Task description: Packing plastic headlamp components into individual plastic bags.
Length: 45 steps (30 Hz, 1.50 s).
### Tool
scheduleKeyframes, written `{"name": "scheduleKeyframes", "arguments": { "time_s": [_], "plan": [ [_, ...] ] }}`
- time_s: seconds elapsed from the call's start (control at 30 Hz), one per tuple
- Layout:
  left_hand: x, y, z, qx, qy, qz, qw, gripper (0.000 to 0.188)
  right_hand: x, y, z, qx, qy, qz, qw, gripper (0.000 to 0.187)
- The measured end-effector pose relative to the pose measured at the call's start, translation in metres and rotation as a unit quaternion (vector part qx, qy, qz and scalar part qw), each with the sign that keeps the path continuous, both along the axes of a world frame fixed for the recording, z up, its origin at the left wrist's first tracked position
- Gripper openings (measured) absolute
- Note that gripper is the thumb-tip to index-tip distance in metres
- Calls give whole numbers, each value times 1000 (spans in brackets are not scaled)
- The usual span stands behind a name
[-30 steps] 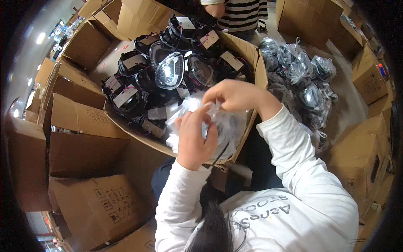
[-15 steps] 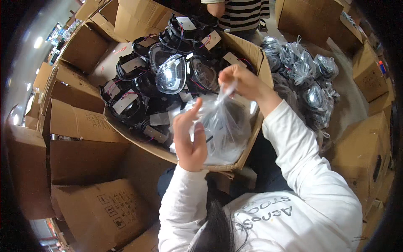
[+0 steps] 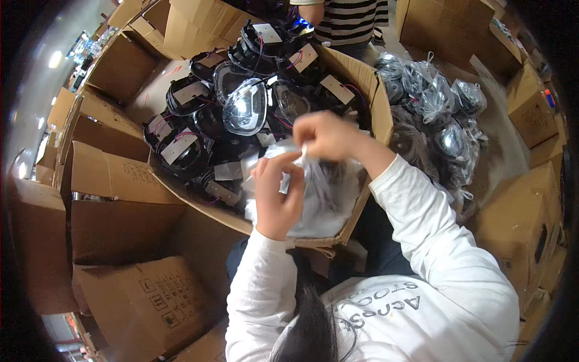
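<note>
A clear plastic bag [image 3: 329, 196] stands at the near corner of a large open carton [image 3: 211, 212], its neck gathered upward. What lies inside the bag is hard to make out. My right hand [image 3: 325, 136], a little blurred, pinches the bag's neck from the right. From the left, my left hand [image 3: 278, 196] curls its thumb and index finger onto the same neck, just below the right hand's fingers. Beyond them, the carton is piled with black lamp units with wires and pale labels; one clear-lensed lamp [image 3: 245, 107] faces up.
Right of the carton, several bagged lamps [image 3: 437, 99] lie heaped on the floor. Cardboard boxes stand on the left [image 3: 142, 298] and right [image 3: 512, 211]. A person in a striped top [image 3: 350, 23] is at the far side of the carton.
My right hand has come down and left toward my left hand. The left thumb and index finger have closed in on the bag's neck, which is now lower.
</note>
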<state>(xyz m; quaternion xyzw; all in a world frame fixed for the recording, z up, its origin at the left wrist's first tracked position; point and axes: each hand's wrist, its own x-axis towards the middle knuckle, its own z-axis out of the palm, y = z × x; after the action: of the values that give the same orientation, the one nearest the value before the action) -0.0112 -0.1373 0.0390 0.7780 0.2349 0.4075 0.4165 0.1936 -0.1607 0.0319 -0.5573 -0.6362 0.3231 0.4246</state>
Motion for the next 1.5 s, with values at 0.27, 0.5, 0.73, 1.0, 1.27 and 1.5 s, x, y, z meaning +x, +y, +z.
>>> {"name": "scheduleKeyframes", "arguments": {
  "time_s": [0.27,0.5,0.73,1.0,1.27,1.5],
  "plan": [
    [7,-19,-12,83,59,-118,988,14,19,-3,-4,-50,45,-148,987,14],
    [15,-16,-7,-178,86,-67,978,28,-8,-40,27,229,-108,-290,923,20],
    [23,-33,25,198,131,-126,963,45,11,-27,14,179,-72,-327,925,18],
    [26,-31,32,355,152,-235,892,40,17,-2,-9,67,-1,-299,952,28],
    [29,-28,1,190,142,-199,951,26,51,2,-7,123,-116,-363,916,15],
    [18,-38,5,92,180,-134,970,31,38,-28,27,123,312,-268,903,20]
  ]
}}
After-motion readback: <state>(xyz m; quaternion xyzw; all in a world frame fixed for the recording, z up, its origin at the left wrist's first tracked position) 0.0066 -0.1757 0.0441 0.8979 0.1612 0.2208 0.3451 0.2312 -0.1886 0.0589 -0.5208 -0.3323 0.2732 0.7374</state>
